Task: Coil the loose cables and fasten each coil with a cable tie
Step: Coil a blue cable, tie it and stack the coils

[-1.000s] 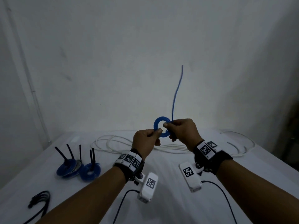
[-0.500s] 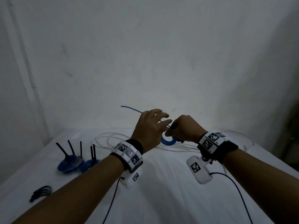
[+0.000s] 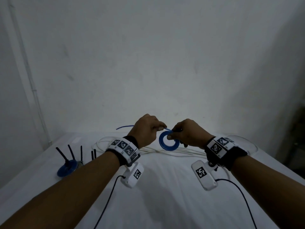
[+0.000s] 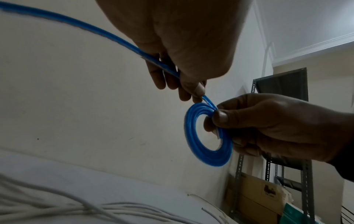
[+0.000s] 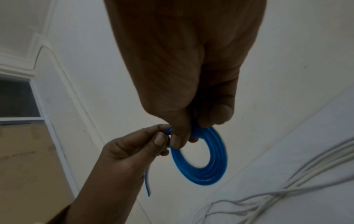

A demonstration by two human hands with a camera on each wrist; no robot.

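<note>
I hold a flat coil of blue cable (image 3: pixel 168 146) (image 4: pixel 206 154) (image 5: pixel 203 171) in the air above the white table (image 3: pixel 165 195). My right hand (image 3: pixel 186 135) (image 4: pixel 268 125) (image 5: pixel 182 106) pinches the coil at its upper rim between thumb and fingers. My left hand (image 3: pixel 147 129) (image 4: pixel 184 60) (image 5: pixel 130 148) pinches the cable's loose tail (image 3: pixel 125 126) (image 4: pixel 76 25) close to the coil, and the tail sticks out to the left behind that hand.
Loose white cable (image 3: pixel 165 152) (image 5: pixel 287 181) lies in loops across the back of the table. At the left lie blue coils (image 3: pixel 66 167) with black ties (image 3: pixel 63 154) standing up from them. A wall rises close behind the table.
The blue tail swung from upright down to the left. My left hand opened over the coil, then closed on the tail beside it. The camera view shifted, hiding the black ties at the table's front left.
</note>
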